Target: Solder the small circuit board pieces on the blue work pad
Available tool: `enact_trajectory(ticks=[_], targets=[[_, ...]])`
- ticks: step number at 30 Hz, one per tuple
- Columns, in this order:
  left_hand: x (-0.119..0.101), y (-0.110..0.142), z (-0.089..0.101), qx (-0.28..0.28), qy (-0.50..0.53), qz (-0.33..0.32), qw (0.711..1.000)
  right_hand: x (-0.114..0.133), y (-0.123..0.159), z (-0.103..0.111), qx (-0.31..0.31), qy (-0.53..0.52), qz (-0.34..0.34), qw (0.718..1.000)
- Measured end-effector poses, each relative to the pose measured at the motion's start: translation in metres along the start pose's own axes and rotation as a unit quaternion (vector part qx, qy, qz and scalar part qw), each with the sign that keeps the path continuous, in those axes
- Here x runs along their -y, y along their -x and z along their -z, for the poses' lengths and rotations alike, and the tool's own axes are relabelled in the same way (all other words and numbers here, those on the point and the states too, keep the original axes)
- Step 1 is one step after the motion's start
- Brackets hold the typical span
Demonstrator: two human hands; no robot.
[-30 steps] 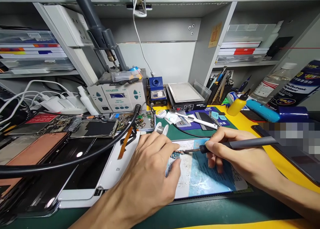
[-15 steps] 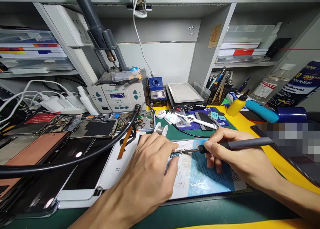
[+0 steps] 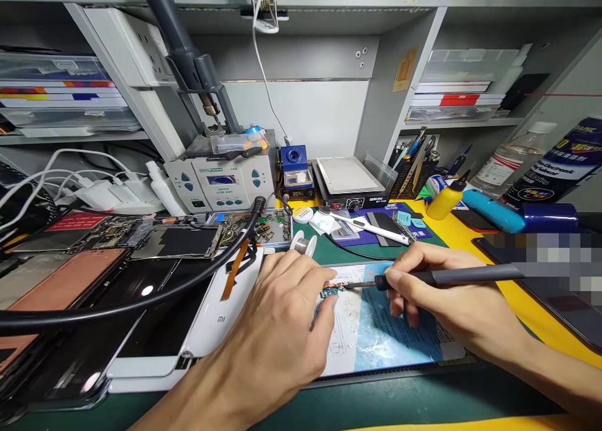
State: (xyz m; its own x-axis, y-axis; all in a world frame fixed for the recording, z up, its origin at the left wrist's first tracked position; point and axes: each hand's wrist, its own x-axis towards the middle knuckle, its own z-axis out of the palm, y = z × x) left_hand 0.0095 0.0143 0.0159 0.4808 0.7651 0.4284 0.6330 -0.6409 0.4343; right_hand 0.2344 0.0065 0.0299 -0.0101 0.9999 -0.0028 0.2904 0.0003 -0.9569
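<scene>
My left hand (image 3: 282, 318) has a narrow grip, small blue circuit board (image 3: 330, 291) between thumb and finger, over the white part of the printed sheet (image 3: 376, 340). My right hand (image 3: 439, 298) grips the soldering iron (image 3: 475, 273) above the sheet's blue part, tip at the board; contact too small to tell. Solder spool (image 3: 303, 244) behind the sheet, white phone (image 3: 215, 308) left of it.

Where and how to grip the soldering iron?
I'd take the soldering iron by its thick dark handle, coming from the right, about where the right hand pinches its front part. It lies nearly level; the thin metal tip, probably hot, points left toward the small blue circuit board, and the left hand fills that side.
</scene>
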Motion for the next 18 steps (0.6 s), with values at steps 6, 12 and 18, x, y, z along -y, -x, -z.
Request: enact_trajectory(ticks=[6,12,18], targets=[[-0.0011,0.0004,0.0,0.004,0.004,-0.001,1.0,0.0009,-0.0002,0.0009,0.006,0.005,-0.003,1.0],[-0.0015,-0.0007,0.0001,-0.008,0.014,0.005,1.0,0.0014,0.0001,0.0001,0.006,0.002,-0.001,1.0],[0.0011,-0.0011,-0.0022,-0.028,0.005,-0.007,1.0,-0.0006,0.0,0.0013,0.005,-0.016,-0.006,1.0]])
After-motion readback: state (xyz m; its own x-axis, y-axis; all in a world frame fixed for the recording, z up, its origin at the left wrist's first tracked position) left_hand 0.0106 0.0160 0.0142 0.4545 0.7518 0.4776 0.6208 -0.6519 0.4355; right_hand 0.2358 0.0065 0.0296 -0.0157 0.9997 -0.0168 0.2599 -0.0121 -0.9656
